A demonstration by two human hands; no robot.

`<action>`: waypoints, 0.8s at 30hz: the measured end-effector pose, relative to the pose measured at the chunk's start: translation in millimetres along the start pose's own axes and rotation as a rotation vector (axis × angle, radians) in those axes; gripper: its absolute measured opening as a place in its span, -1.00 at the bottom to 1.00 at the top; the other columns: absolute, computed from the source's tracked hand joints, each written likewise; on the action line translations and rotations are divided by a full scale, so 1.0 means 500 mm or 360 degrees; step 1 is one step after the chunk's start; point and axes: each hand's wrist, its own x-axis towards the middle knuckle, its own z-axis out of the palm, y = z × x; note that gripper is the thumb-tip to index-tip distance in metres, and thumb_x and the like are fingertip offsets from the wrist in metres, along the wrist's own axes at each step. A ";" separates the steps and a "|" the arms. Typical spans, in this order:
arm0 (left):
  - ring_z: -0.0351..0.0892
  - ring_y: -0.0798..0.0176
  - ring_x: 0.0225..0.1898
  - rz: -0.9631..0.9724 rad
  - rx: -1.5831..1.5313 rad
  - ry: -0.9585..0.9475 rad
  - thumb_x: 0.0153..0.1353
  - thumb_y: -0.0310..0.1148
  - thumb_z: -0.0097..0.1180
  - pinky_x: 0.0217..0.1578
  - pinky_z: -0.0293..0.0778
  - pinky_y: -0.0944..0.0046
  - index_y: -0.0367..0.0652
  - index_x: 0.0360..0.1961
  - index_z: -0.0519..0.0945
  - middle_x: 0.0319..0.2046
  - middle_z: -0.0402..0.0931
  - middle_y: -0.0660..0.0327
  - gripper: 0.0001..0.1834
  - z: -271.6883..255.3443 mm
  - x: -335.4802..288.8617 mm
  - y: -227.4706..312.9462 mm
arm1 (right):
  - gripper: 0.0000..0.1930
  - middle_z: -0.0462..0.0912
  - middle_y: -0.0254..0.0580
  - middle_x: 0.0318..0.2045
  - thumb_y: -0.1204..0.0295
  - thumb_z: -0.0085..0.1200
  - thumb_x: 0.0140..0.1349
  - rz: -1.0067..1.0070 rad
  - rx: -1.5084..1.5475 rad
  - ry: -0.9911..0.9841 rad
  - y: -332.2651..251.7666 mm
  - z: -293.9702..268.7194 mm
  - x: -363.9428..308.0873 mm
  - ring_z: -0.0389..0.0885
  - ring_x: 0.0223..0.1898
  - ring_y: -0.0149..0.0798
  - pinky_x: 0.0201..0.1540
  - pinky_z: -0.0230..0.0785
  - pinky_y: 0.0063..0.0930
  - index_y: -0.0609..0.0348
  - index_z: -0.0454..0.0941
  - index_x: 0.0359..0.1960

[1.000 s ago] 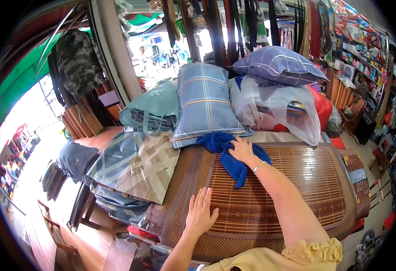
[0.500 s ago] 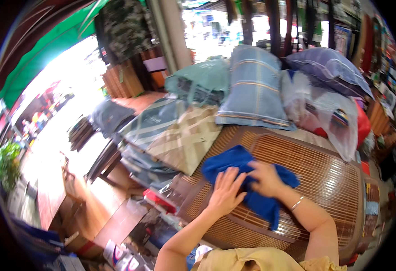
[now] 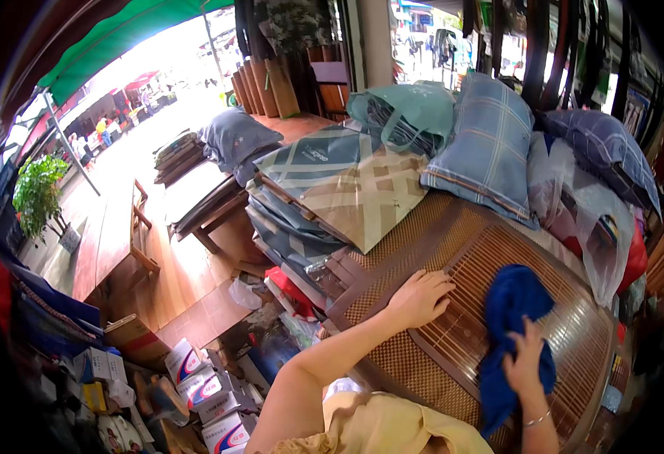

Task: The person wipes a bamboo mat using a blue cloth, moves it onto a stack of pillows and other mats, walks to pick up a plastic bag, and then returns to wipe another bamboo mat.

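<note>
A crumpled blue cloth (image 3: 510,318) lies on the brown woven mat (image 3: 453,378), across its glossy slatted middle. My right hand (image 3: 527,359), with a bracelet at the wrist, holds the cloth by its lower right part, fingers bent over it. To the left, my left hand (image 3: 420,300) rests on the mat's border, palm down with fingers stretched out and nothing in them.
Behind the mat lie a blue checked pillow (image 3: 487,144), a striped folded bundle (image 3: 347,181), a teal bag (image 3: 415,113) and a clear plastic bag (image 3: 597,204). Shoe boxes (image 3: 203,386) stack at lower left, near a wooden bench (image 3: 112,242).
The blue cloth has moved right across the mat with my right hand. My left hand has come off the cloth onto the mat. The view has turned left.
</note>
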 end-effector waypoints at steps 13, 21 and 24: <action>0.38 0.04 0.22 0.0017 0.0042 -0.0089 0.16 -0.29 0.15 0.26 0.22 -0.05 -0.10 0.00 0.60 0.11 0.50 0.09 -0.64 0.000 0.027 0.008 | -0.56 0.31 0.15 0.28 0.26 0.15 0.14 0.1346 -0.0647 0.0646 0.312 -0.150 -0.331 0.31 0.26 0.13 0.23 0.20 -0.03 0.25 0.50 0.01; 0.28 -0.10 0.28 0.0164 0.0374 -0.0281 0.23 -0.33 0.06 0.33 0.05 -0.15 -0.16 0.15 0.48 0.20 0.36 -0.09 -0.56 -0.026 0.009 0.035 | -0.49 0.30 0.09 0.27 0.09 0.20 0.04 0.1439 -0.0728 0.0580 0.187 -0.128 -0.296 0.31 0.17 0.18 0.11 0.25 0.18 0.13 0.55 -0.03; 0.08 -0.17 0.38 0.0221 0.0230 -0.0561 0.27 -0.26 0.01 0.37 -0.05 -0.18 -0.14 0.27 0.35 0.33 0.16 -0.16 -0.46 -0.022 0.029 0.053 | -0.52 0.38 0.03 0.18 0.17 0.22 -0.10 0.0931 -0.0616 0.0626 0.064 -0.088 -0.210 0.38 0.10 0.11 0.07 0.20 0.08 0.00 0.61 -0.08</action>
